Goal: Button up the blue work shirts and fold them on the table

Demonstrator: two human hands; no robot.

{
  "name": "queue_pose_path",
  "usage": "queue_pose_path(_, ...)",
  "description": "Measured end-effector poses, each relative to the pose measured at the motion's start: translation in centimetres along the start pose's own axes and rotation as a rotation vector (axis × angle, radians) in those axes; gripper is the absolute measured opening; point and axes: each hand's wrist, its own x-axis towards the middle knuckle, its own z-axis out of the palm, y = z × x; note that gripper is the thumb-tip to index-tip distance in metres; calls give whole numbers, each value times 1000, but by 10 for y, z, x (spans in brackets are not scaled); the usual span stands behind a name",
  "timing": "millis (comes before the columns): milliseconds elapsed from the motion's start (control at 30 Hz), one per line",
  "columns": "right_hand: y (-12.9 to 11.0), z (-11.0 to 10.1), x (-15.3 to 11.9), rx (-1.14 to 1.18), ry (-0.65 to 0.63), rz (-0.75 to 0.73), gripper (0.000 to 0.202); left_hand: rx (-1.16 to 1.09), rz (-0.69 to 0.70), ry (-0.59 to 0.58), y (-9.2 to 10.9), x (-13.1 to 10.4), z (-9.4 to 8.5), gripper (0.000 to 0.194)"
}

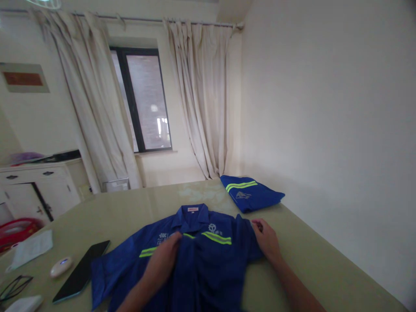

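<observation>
- I see a blue work shirt (208,255) spread front-up on the pale green table (325,260), collar pointing away from me, yellow-green reflective stripes across the chest
- My left hand (164,260) lies flat on the shirt's chest, close to the button line, fingers together and pressed against the cloth, not clamped on anything
- My right hand (268,240) sits at the shirt's right shoulder and sleeve edge, fingers curled a little and touching the fabric; I cannot tell whether they pinch it
- A second blue shirt, folded (251,193), lies further back on the table toward the wall, well apart from both hands
- To my left on the table lie a dark phone (82,271), a small white oval device (60,266), a white face mask (30,249) and a pair of glasses (14,287)
- Behind the table I see a window (143,99) between cream curtains (201,99), and a white cabinet (39,186) on the left
</observation>
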Motion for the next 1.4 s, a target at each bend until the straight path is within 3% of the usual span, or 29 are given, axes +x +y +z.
queue_pose_path(133, 1, 2, -2, -167, 55, -72, 35, 37, -226, 548, -17, 74, -93, 44)
queue_pose_path(200, -2, 8, -3, -265, 39, -174, 39, 147, -214, 866, -33, 95, -123, 44)
queue_pose_path(233, -4, 11, -4, -318, 20, -218, 41, 203, -184, 901, -43, 100, -129, 44)
queue_pose_path(267, -6, 15, -5, -371, -6, -248, 44, 268, -157, 843, -53, 101, -128, 44)
queue_pose_path(333, -11, 20, -5, -458, -70, -276, 50, 380, -152, 514, -72, 91, -110, 41)
queue_pose_path(367, -13, 22, -5, -488, -98, -283, 52, 439, -172, 293, -80, 81, -94, 41)
queue_pose_path(400, -15, 23, -4, -509, -118, -291, 55, 461, -196, 184, -86, 69, -75, 39)
queue_pose_path(533, -22, 25, 8, -541, -152, -356, 64, 571, -195, 133, -87, 19, 7, 53)
queue_pose_path(633, -25, 29, 20, -565, -171, -341, 63, 522, -137, -67, -84, 6, 39, 51)
queue_pose_path(733, -23, 35, 28, -584, -187, -218, 50, 546, -357, -126, -93, 18, 39, 55)
queue_pose_path(800, -19, 36, 32, -591, -192, -183, 46, 602, -505, -61, -102, 30, 34, 57)
queue_pose_path(833, -18, 36, 33, -593, -196, -189, 45, 624, -512, -15, -104, 33, 33, 57)
queue_pose_path(900, -18, 35, 34, -592, -209, -216, 45, 626, -346, 49, -104, 37, 34, 55)
queue_pose_path(1000, -28, 36, 27, -587, -223, -240, 42, 540, -91, 4, -98, 37, 40, 51)
queue_pose_path(1067, -41, 40, 14, -582, -235, -259, 43, 523, -135, -28, -98, 38, 44, 47)
queue_pose_path(1167, -69, 49, -18, -496, -276, -353, 50, 576, -278, 46, -107, 42, 47, 51)
queue_pose_path(1233, -92, 54, -44, -363, -361, -462, 51, 523, -193, 94, -108, 43, 50, 54)
queue_pose_path(1333, -128, 57, -76, 21, -570, -570, 38, 247, 66, 74, -81, 33, 58, 53)
queue_pose_path(1400, -145, 57, -87, 360, -734, -481, 31, 79, 212, 28, -48, 19, 67, 50)
